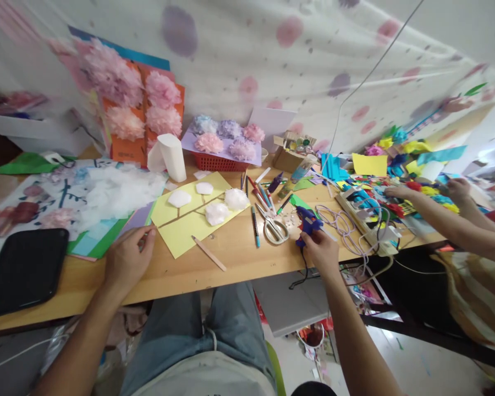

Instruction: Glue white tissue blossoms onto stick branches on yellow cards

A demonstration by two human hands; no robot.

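My right hand (322, 252) is closed round a blue hot glue gun (310, 221), its black cord hanging over the table edge. Curled fingers bring thumb and forefinger together on my left hand (130, 256); whether anything is between them is hidden. That hand is beside the lower left corner of a yellow card (181, 236). On the card runs a brown branch (171, 221) with two white paper shapes (180, 198) and two fluffy cotton tufts (217, 213). A wooden stick (208, 253) lies partly over the card's lower edge.
Scissors (275, 230), markers (256, 226) and a power strip (361, 220) lie on the table. Cotton (119, 192) and a black tablet (27, 269) are at left. Paper flowers (208, 143) stand behind. At right, another person's hands (400, 191) reach among coloured scraps.
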